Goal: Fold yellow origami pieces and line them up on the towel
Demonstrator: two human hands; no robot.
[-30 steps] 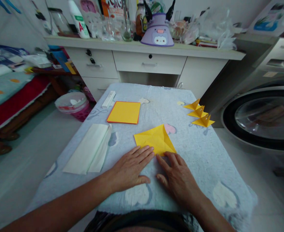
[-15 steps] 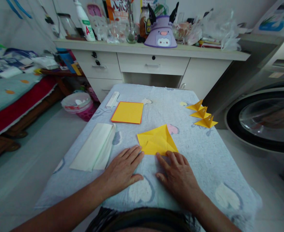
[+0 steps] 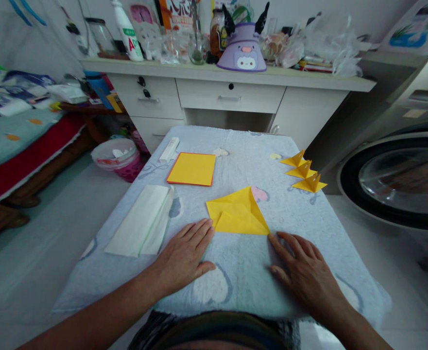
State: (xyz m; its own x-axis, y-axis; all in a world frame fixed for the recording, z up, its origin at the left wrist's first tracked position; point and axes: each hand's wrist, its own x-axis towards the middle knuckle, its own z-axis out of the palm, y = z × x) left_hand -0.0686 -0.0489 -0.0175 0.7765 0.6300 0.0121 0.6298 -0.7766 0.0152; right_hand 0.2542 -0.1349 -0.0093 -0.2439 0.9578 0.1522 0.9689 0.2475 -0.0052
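A yellow sheet of origami paper (image 3: 238,214), partly folded with creases and a raised flap, lies on the cloth-covered table in front of me. My left hand (image 3: 189,249) rests flat, its fingertips on the paper's lower left edge. At the lower right corner of the paper is my right hand (image 3: 301,267), fingers stretched out and the index fingertip at that corner. Neither hand grips anything. Beyond the paper sits a stack of square yellow sheets (image 3: 192,169), with red showing at its edge. Several folded yellow paper pieces (image 3: 304,170) stand in a row at the far right.
A pale folded tissue (image 3: 143,221) lies left of my left hand. Behind it is a small white box (image 3: 169,149). A white cabinet (image 3: 231,92) stands past the table, a washing machine (image 3: 399,180) to the right, and a pink bin (image 3: 121,158) on the floor at left.
My right hand has slid rightwards along the paper's near edge to its right corner. My left hand has stayed in place, and the paper has hardly moved.
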